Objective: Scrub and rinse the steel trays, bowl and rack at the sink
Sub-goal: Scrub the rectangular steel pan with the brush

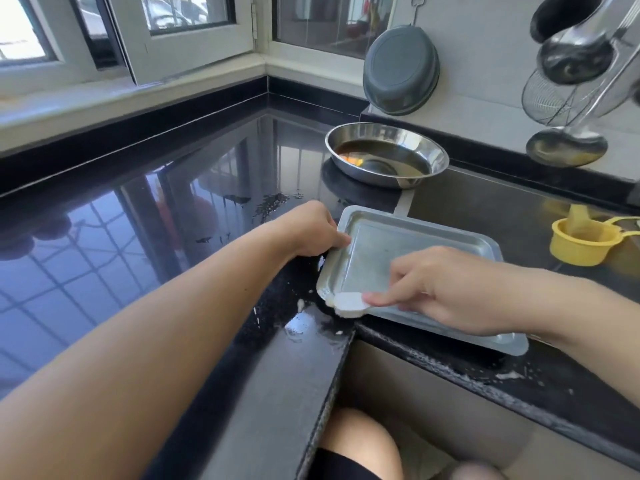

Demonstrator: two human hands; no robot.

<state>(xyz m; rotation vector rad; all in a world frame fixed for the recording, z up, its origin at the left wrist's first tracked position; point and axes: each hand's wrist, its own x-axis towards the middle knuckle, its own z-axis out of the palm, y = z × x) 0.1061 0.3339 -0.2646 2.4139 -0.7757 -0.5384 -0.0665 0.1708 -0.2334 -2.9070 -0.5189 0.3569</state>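
Left hand (313, 230) curled over the far-left rim of a soapy steel tray (433, 237), thumb inside the lip, pinning it flat on the black tabletop (173, 220); right hand (446, 289) lies on the tray's near side, fingers bent, fingertips pressing a white sponge (349, 303) onto the near-left corner. Beyond both hands, a steel bowl (386, 152) with brown liquid stands apart from the tray. Right of the right hand a yellow cup (581, 242); foam flecks on the tabletop between the hands.
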